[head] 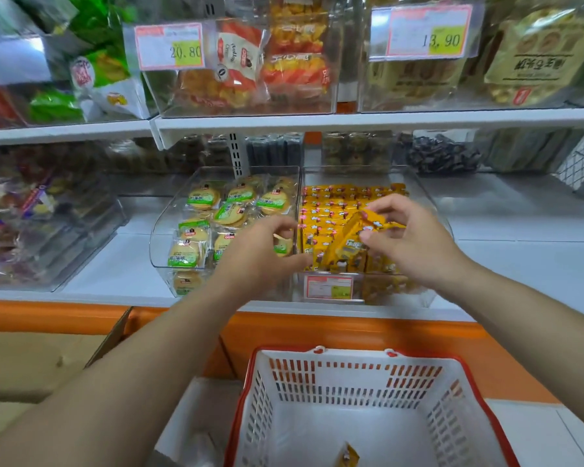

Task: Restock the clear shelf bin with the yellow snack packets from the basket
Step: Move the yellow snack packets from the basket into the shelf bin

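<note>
Shop aisle: white shelf (520, 251), smooth and flat, edged below by a glossy orange ledge (351, 335). On the shelf, a clear bin (430, 202) of hard see-through plastic with a curved front, packed with neat rows of small yellow packets (334, 203), shiny and rectangular. On the bin's front, a pink-edged price tag (329, 287). Just left of the bin and touching it, a second tub (164, 230) of round biscuits (203, 197) in crinkly clear wrap with green labels. Above the bin, an upper shelf (351, 122) bearing more clear tubs of bagged snacks.

Over the bin's front rows, right grip (415, 242) pinching a tilted packet (344, 246) between thumb and fingertips. At the bin's left wall, left grip (263, 254) with fingers curled; unclear whether holding anything.

Below the bin, in front of the ledge, a white slotted plastic basket (317, 382) with a red rim, one spare packet (348, 455) on its floor. Lower left of the bin, a brown cardboard box (31, 358), matte, one flap raised.
</note>
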`<action>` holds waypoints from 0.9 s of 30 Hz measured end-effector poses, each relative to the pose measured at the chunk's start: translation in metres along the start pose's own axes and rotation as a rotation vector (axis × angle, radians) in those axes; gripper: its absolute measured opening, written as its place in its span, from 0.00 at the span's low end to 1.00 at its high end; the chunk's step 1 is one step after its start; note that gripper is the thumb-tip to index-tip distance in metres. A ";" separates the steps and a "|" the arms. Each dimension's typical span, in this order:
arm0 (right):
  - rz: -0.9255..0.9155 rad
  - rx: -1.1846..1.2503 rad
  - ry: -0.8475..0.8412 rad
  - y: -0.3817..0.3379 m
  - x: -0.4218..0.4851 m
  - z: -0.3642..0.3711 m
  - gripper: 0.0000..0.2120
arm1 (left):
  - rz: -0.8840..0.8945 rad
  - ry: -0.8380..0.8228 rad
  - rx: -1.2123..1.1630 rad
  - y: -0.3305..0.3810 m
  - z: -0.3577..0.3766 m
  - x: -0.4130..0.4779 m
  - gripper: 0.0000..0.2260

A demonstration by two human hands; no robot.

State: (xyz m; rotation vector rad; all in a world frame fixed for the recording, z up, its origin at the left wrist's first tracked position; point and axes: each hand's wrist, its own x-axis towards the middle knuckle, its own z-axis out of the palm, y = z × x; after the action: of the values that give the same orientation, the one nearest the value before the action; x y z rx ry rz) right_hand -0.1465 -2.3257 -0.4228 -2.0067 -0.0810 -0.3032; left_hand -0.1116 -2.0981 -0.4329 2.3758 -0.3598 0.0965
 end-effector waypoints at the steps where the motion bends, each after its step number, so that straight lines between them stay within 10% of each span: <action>1: -0.010 -0.003 0.026 0.002 0.007 0.000 0.13 | -0.011 -0.011 0.059 -0.007 -0.001 0.004 0.29; 8: 0.141 0.160 0.014 0.022 0.061 0.036 0.12 | -0.045 -0.144 0.114 -0.032 0.027 0.012 0.25; 20: -0.216 -0.843 -0.267 0.034 0.095 0.072 0.13 | -0.062 -0.087 0.147 -0.039 0.038 0.018 0.25; 27: -0.182 -0.781 -0.253 0.034 0.085 0.055 0.16 | -0.086 -0.112 0.086 -0.030 0.030 0.016 0.23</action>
State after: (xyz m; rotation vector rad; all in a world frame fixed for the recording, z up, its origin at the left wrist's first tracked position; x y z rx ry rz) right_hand -0.0482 -2.2980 -0.4541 -2.8160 -0.3506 -0.2077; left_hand -0.0887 -2.1016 -0.4719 2.4848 -0.3119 -0.0629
